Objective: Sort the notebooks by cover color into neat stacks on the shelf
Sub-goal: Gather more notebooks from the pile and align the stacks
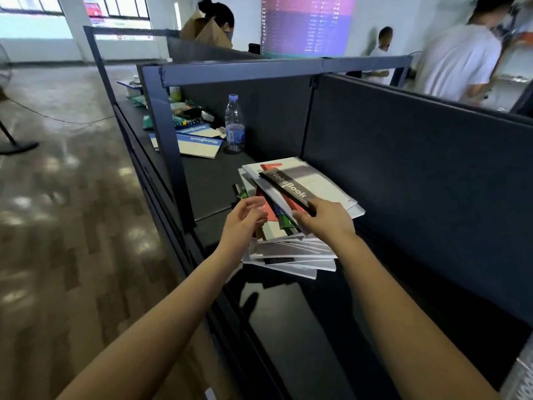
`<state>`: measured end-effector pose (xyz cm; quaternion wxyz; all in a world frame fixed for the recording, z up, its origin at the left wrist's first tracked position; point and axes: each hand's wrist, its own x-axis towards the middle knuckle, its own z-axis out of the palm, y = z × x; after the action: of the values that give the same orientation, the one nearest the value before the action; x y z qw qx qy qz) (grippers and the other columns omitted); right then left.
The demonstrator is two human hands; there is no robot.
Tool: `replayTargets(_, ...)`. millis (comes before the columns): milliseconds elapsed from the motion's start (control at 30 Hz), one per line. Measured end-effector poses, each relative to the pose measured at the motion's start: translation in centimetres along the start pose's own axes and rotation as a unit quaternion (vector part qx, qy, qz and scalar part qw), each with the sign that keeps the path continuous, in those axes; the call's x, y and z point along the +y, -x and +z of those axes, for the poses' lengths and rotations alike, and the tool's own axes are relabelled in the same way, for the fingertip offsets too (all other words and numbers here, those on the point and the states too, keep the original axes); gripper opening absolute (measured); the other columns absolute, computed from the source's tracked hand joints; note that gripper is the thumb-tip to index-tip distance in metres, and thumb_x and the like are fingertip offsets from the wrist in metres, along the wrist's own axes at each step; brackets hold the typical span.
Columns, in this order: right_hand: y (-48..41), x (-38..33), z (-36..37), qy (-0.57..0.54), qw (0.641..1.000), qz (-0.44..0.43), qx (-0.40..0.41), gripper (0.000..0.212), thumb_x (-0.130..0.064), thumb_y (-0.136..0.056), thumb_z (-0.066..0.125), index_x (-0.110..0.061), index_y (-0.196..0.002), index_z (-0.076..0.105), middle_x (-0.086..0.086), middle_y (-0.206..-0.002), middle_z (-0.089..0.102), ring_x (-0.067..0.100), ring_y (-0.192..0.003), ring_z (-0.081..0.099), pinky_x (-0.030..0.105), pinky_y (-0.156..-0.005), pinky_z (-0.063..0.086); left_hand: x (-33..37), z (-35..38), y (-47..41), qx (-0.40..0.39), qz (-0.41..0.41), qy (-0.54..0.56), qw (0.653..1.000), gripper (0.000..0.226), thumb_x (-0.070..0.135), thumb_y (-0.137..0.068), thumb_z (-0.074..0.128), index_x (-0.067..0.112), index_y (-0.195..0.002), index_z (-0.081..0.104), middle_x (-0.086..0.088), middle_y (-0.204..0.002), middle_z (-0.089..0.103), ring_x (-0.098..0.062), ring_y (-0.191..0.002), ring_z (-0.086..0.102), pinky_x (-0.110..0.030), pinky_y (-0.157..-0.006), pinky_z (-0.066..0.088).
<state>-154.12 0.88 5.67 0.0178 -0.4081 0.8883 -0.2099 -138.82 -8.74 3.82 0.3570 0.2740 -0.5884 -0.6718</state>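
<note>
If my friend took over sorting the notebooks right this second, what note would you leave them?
Right hand grips the near end of the black-strip notebook on top of the mixed pile. Left hand is open, holding nothing, beside the pile's left edge.
Pile: untidy, fanned out on the shelf, with red, green, blue and black strips showing.
Done: blue notebooks lie farther back by the water bottle, overlapping, not squared.
Left: nearly all of it; split the pile by colour, square each stack.
</note>
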Motion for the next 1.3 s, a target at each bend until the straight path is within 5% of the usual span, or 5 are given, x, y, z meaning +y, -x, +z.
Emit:
replayTargets(500, 6.7, -2.0, -0.9, 0.205, 0.970, -0.087, 0.096, 0.024, -0.024, -0.103, 0.033, -0.011, -0.114, 0.050, 0.011, -0.092, 0.069, 0.033, -0.079, 0.066, 0.031, -0.057, 0.038, 1.3, 0.6, 1.8, -0.017, -0.051, 0.131, 0.990, 0.026, 0.007, -0.098, 0.049, 0.024, -0.116, 0.044, -0.012, -0.132, 0.051, -0.025, -0.101, 0.062, -0.034, -0.080, 0.051)
replayTargets(700, 11.9, -3.3, 0.7, 0.157, 0.935, -0.155, 0.278, 0.028, -0.028, -0.086, 0.050, -0.015, -0.065, 0.065, -0.002, -0.046, 0.056, 0.020, -0.040, 0.053, 0.018, -0.037, 0.029, 0.5, 2.5, 3.9, -0.040, -0.056, 0.129, 0.989, 0.066, 0.010, -0.094, 0.057, 0.028, -0.146, 0.020, -0.003, -0.133, 0.055, -0.022, -0.103, 0.064, -0.034, -0.067, 0.056)
replayTargets(900, 15.1, -4.3, 2.2, 0.072, 0.972, -0.170, 0.142, 0.047, -0.042, -0.088, 0.031, -0.019, -0.092, 0.072, -0.002, -0.085, 0.072, 0.020, -0.079, 0.066, 0.031, -0.072, 0.052, -0.9, 1.2, 5.0, -0.014, -0.020, 0.065, 0.998, 0.077, -0.016, -0.086, 0.049, 0.023, -0.147, 0.024, -0.013, -0.128, 0.058, -0.027, -0.109, 0.060, -0.040, -0.086, 0.054)
replayTargets(1033, 16.7, -3.7, 2.6, 0.037, 0.995, -0.090, 0.014, 0.069, -0.057, -0.082, 0.015, -0.025, -0.126, 0.057, -0.002, -0.142, 0.047, 0.020, -0.129, 0.043, 0.039, -0.108, 0.032, -1.2, -0.2, 6.5, -0.054, 0.007, 0.002, 0.998, 0.074, -0.019, -0.086, 0.046, 0.029, -0.140, 0.032, 0.000, -0.119, 0.060, -0.013, -0.100, 0.060, -0.025, -0.078, 0.053)
replayTargets(1300, 18.8, -1.4, 1.8, -0.244, 0.960, 0.138, 0.006, 0.076, -0.030, -0.088, 0.061, -0.024, -0.151, 0.019, 0.002, -0.142, 0.040, 0.020, -0.122, 0.046, 0.027, -0.090, 0.042, -2.0, -2.7, 9.7, -0.148, -0.007, -0.041, 0.988, 0.073, -0.010, -0.090, 0.055, 0.037, -0.139, 0.030, 0.003, -0.121, 0.059, -0.012, -0.109, 0.058, -0.032, -0.093, 0.050)
